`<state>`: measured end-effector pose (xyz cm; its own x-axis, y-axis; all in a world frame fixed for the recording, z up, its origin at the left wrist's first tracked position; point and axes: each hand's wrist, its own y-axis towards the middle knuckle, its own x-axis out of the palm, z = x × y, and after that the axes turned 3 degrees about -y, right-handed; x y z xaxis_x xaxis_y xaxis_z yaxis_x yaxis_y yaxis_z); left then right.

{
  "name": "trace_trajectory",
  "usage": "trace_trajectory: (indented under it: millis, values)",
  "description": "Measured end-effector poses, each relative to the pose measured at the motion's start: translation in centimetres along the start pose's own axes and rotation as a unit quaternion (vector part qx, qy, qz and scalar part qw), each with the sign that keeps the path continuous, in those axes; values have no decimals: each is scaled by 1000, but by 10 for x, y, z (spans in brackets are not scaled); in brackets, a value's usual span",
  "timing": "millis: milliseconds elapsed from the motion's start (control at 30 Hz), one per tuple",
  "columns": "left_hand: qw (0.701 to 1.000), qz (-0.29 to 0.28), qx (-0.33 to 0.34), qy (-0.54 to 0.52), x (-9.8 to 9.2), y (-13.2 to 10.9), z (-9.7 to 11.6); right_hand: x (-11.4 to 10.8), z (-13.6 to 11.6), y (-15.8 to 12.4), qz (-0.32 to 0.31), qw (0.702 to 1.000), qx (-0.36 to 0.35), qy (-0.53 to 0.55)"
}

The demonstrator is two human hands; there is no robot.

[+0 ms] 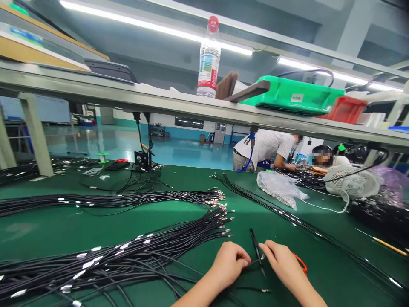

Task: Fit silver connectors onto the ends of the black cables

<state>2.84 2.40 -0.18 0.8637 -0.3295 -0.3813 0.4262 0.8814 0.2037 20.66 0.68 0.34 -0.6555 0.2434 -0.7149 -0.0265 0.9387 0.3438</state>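
Note:
My left hand (228,264) is closed in a pinch on a thin black cable (254,262). Facing it, my right hand (283,262) pinches the metal terminal end of that same cable between thumb and fingers. Black tweezers (254,241) lie on the green mat, passing behind the cable between both hands. An orange handle (300,262) shows partly behind my right hand; its tool is hidden. Below the hands, another cable end with a metal terminal (264,291) rests on the mat. To the left spreads a large bundle of black cables (166,238) with white labels and metal terminals.
A second cable bundle (121,199) runs behind the first. More labelled cables (289,216) cross the right side, near a plastic bag (281,187) and a white fan (353,181). Overhead, a shelf (179,100) carries a bottle (209,64) and a green bin (297,96). Two people work beyond.

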Motion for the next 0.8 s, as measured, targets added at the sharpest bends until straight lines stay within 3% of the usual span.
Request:
trace_trajectory:
  millis: [133,267,367,433,467,533,600,700,800]
  values:
    - [994,-38,26,99,13,-6,-9,2,6,-1,-28,992,-15,-122]
    - [972,-156,38,173,37,-10,-16,5,-1,-3,-45,990,-36,-131]
    - [910,-260,24,320,46,-13,-6,12,-12,-8,-101,990,-62,-70]
    - [862,-301,2,408,39,-15,7,18,-21,-13,-159,984,-72,-39]
    - [852,-304,-6,426,31,-16,14,20,-25,-16,-188,979,-75,-30]
    - [856,-275,-14,438,7,-14,25,22,-32,-21,-229,971,-71,-26]
    - [873,-200,-23,443,-19,-8,27,22,-37,-25,-249,966,-64,-33]
    - [885,-77,-39,458,-47,7,13,21,-45,-29,-264,962,-49,-57]
    - [889,-15,-30,457,-55,15,-7,22,-50,-31,-269,959,-44,-76]
